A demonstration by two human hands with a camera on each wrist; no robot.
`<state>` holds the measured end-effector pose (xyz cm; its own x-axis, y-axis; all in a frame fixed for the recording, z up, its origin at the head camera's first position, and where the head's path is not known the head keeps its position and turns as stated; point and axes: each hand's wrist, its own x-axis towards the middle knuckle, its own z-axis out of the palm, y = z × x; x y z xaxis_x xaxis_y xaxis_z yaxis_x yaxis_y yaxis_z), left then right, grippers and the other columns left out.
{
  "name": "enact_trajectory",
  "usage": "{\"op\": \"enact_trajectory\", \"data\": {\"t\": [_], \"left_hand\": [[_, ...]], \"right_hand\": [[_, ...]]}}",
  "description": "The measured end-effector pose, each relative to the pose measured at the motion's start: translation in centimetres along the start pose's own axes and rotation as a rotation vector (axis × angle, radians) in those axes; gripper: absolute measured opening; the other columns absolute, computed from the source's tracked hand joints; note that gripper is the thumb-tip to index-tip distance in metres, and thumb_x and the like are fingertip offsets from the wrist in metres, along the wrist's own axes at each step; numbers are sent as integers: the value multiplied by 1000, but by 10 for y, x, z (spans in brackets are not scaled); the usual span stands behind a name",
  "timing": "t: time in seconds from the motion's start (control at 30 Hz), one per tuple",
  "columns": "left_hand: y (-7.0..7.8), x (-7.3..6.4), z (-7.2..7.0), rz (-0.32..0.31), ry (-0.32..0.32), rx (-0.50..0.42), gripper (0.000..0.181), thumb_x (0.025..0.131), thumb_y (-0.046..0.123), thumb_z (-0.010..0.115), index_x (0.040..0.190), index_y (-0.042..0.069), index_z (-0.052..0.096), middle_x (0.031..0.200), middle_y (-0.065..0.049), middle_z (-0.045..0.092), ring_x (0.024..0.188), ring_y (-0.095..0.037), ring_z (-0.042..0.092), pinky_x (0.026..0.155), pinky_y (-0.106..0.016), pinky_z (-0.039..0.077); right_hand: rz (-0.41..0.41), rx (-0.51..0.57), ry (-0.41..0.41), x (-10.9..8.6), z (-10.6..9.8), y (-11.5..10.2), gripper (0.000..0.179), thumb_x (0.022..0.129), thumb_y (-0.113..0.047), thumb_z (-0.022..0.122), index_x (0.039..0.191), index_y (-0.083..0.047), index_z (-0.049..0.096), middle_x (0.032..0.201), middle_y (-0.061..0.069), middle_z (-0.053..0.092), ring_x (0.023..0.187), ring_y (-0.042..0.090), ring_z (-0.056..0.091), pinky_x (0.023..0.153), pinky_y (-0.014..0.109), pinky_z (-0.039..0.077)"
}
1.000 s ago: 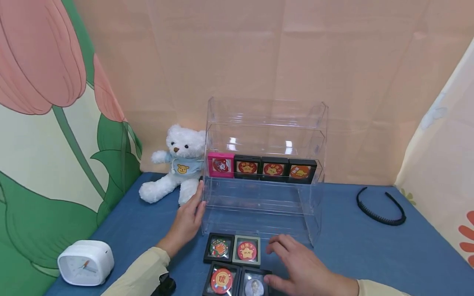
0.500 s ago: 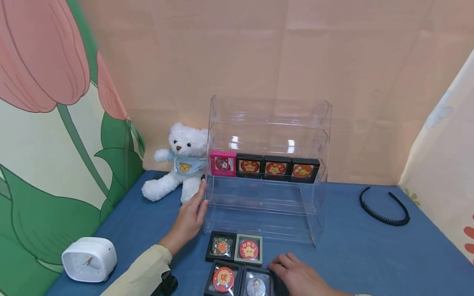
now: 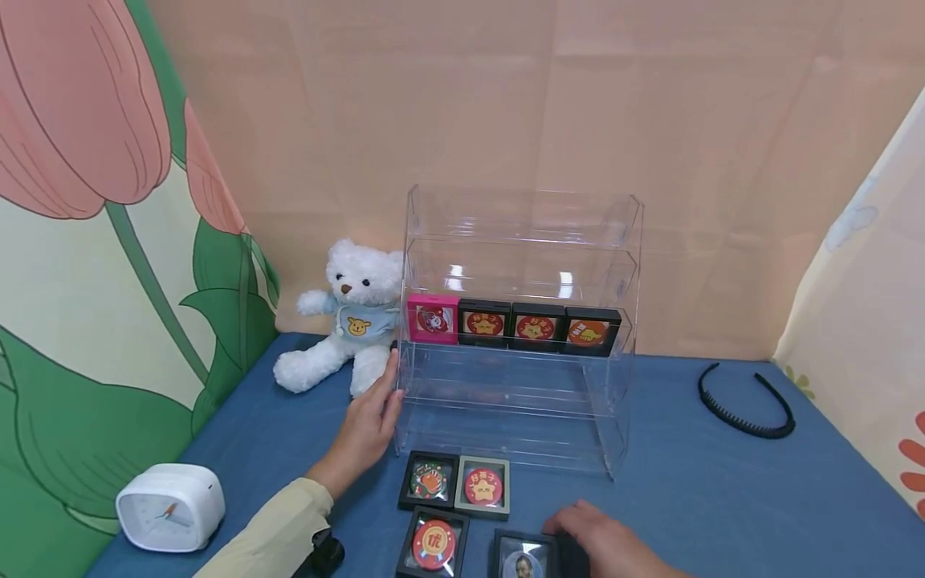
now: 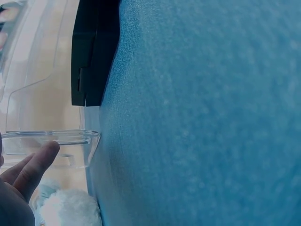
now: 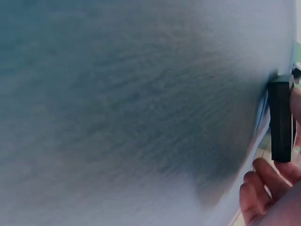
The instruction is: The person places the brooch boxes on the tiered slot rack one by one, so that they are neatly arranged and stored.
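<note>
My left hand touches the left side panel of a clear acrylic tiered display rack with straight fingers. At the front edge of the view, my right hand grips a black-framed badge case with a portrait badge in it. The right wrist view shows that case edge-on between thumb and fingers. In front of the rack lie a black case with a green and orange badge, a grey-framed case with a star badge and a black case with a red badge.
One rack tier holds a pink case and several black cases in a row. A white teddy bear sits left of the rack. A white clock stands front left, and a black headband lies on the right.
My right hand has come down onto the portrait badge case, and the case has slid right, away from the red badge case. My left hand has stayed at the rack.
</note>
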<state>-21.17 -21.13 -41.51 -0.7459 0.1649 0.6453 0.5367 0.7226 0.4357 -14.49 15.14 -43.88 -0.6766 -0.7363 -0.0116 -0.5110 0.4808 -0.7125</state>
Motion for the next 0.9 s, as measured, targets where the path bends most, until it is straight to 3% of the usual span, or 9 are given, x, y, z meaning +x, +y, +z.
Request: {"op": "enact_trajectory", "data": {"t": [0.1, 0.2, 0.37, 0.6, 0.9], "left_hand": [[0, 0, 0, 4, 5, -2, 66, 95, 3, 56, 151, 9, 21, 145, -15, 37, 127, -29, 42, 97, -44, 39], [-1, -1, 0, 6, 7, -4, 67, 95, 2, 56, 151, 8, 21, 145, -15, 37, 127, -29, 42, 97, -44, 39], [-2, -1, 2, 0, -4, -5, 69, 95, 4, 55, 152, 13, 18, 147, -12, 34, 129, -27, 40, 97, -43, 38], [-2, 0, 2, 17, 5, -10, 66, 96, 4, 54, 152, 10, 20, 146, -14, 36, 128, -27, 41, 97, -44, 39], [-1, -1, 0, 9, 1, -11, 64, 97, 5, 53, 152, 11, 20, 145, -14, 37, 127, -27, 42, 97, -44, 39]], "right_hand": [[-37, 139, -6, -6, -4, -2, 31, 87, -30, 70, 112, -15, 62, 101, -11, 55, 89, 5, 54, 71, 28, 51], [-110, 208, 17, -9, -9, -9, 23, 91, -18, 65, 112, -9, 62, 100, -8, 59, 87, 6, 56, 68, 27, 51], [-141, 207, 104, -17, -21, -14, 13, 93, -12, 62, 106, -9, 63, 93, -8, 63, 80, 6, 58, 57, 27, 51], [-41, 39, 224, -26, -52, -18, 9, 90, -24, 67, 95, -17, 65, 87, -14, 63, 76, 6, 59, 58, 27, 50], [-60, -226, 485, -23, -86, -22, 13, 83, -17, 75, 88, -22, 65, 82, -13, 63, 71, 3, 60, 57, 25, 53]]}}
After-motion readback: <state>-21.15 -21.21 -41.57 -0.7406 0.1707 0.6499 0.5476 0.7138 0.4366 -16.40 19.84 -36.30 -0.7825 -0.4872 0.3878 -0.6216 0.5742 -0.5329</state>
